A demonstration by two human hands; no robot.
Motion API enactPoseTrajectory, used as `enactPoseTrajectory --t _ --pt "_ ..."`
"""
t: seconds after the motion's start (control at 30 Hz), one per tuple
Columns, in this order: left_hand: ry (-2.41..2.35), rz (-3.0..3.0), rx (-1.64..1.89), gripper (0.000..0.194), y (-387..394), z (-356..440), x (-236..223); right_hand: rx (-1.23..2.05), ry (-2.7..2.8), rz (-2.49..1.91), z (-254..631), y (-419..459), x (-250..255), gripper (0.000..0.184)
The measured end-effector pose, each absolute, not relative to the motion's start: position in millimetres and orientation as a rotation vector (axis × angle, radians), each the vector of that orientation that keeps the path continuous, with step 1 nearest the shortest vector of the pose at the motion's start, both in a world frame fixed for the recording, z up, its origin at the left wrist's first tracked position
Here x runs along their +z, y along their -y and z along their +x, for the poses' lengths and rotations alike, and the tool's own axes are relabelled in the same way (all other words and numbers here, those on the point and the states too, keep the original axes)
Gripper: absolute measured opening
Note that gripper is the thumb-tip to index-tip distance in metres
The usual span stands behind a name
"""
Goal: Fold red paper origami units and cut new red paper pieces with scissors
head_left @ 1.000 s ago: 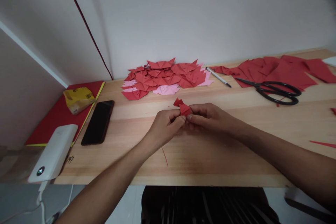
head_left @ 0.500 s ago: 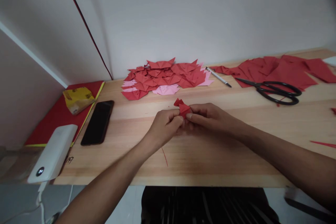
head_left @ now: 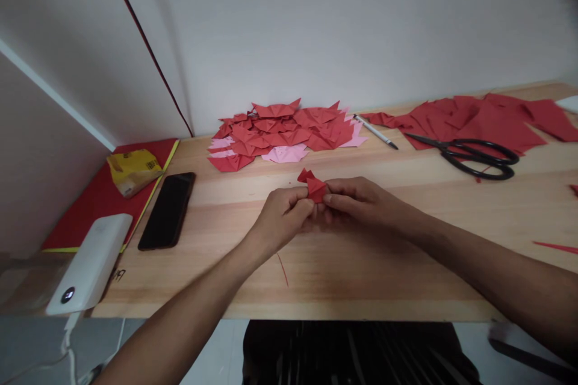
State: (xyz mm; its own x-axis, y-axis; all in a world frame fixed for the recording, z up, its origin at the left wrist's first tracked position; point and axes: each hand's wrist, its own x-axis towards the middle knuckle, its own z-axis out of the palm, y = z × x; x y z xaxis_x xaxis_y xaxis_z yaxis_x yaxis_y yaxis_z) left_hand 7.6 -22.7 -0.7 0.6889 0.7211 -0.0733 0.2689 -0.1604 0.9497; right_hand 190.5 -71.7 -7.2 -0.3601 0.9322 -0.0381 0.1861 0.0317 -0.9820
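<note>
On the table [head_left: 370, 283], the phone [head_left: 167, 210] lies left of the held paper [head_left: 316, 190], the scissors [head_left: 444, 147] right, the paper pile [head_left: 275, 127] behind.

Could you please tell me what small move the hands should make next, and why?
Perhaps press the creases of the red paper more firmly: the left hand and right hand grip it from either side, and its folded flaps stick up between them.

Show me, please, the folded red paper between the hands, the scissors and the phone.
Folded red paper [head_left: 316, 190]: head view, on its larger folded part.
Scissors [head_left: 444, 146]: head view, where blades meet handles.
Phone [head_left: 167, 211]: head view, middle of its dark screen.
</note>
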Motion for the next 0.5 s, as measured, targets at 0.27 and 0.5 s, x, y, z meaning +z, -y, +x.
enactPoseTrajectory --t 0.27,0.5 --pt "-0.802 1.760 0.514 0.026 25.0 10.0 1.3 1.379 1.615 -1.141 190.7 72.2 -7.8 0.017" --pt "-0.794 1.747 0.501 0.022 23.1 7.9 -0.8 1.387 1.628 -1.134 191.0 70.9 -5.3 0.022"
